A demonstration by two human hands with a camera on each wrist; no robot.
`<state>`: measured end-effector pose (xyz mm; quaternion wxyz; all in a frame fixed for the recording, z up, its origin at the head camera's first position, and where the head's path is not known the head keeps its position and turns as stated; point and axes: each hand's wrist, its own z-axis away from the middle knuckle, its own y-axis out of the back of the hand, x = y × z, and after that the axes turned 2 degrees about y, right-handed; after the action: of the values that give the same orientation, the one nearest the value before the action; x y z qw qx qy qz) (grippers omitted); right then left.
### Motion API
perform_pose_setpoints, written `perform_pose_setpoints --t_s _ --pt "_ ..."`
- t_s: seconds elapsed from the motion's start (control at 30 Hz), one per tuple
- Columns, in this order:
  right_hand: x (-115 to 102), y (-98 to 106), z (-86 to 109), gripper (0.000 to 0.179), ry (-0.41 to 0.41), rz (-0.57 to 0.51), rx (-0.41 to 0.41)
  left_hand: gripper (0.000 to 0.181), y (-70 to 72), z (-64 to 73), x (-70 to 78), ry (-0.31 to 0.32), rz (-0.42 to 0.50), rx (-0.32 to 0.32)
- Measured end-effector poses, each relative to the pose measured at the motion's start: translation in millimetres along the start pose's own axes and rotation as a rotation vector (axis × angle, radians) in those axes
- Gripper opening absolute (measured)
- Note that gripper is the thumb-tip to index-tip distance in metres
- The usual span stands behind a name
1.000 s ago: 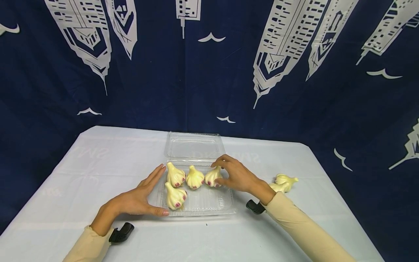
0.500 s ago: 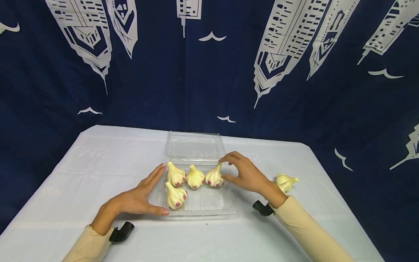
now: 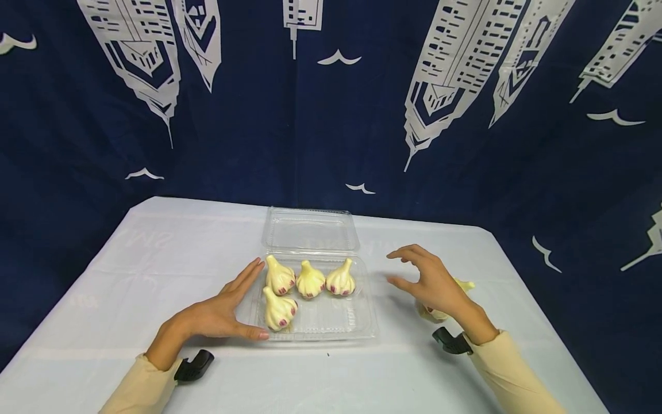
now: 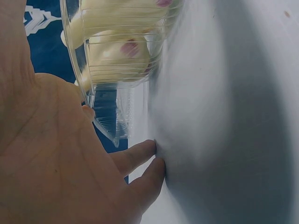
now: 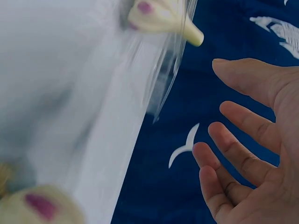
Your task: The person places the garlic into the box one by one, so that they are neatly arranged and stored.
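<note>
Four cream-coloured garlic bulbs (image 3: 311, 280) with pinkish-purple marks sit inside a clear plastic box (image 3: 331, 328): three in a row along the back of the box, from its left side to its right, and one at its front left. The box's clear lid (image 3: 310, 230) is folded back behind it. More garlic (image 3: 433, 313) lies to the right of the box, partly hidden by the right hand (image 3: 431, 284), so the number of bulbs there cannot be told. That hand hangs in the air to the right of the box, apart from it, thumb and loosely bent fingers well separated, gripping nothing. The left hand (image 3: 214, 316) is at the left of the box, thumb and straight fingers spread wide apart: the thumb reaches the box's front left corner, the fingers stretch along its left side toward the back. In the left wrist view one fingertip appears to touch the box's rim. In front of the box, to either side, each wrist bears a black device (image 3: 193, 366) beside a cream sleeve (image 3: 137, 388). A white-covered table (image 3: 155, 247) spreads around the box; behind it hangs a navy curtain (image 3: 284, 144) printed with white upside-down towers and bird shapes
</note>
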<state>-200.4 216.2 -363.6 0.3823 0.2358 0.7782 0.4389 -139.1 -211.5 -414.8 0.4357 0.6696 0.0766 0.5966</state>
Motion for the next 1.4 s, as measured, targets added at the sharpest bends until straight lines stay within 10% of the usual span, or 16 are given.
perform_pose_setpoints --t_s 0.63,1.4 --pt "40 15 48.3 0.040 -0.179 0.039 0.036 0.131 1.0 -0.1 0.3 0.014 -0.002 -0.006" --pt "51 8 75.8 0.044 -0.198 0.059 -0.056 0.130 -0.3 -0.4 0.7 0.006 0.008 -0.006"
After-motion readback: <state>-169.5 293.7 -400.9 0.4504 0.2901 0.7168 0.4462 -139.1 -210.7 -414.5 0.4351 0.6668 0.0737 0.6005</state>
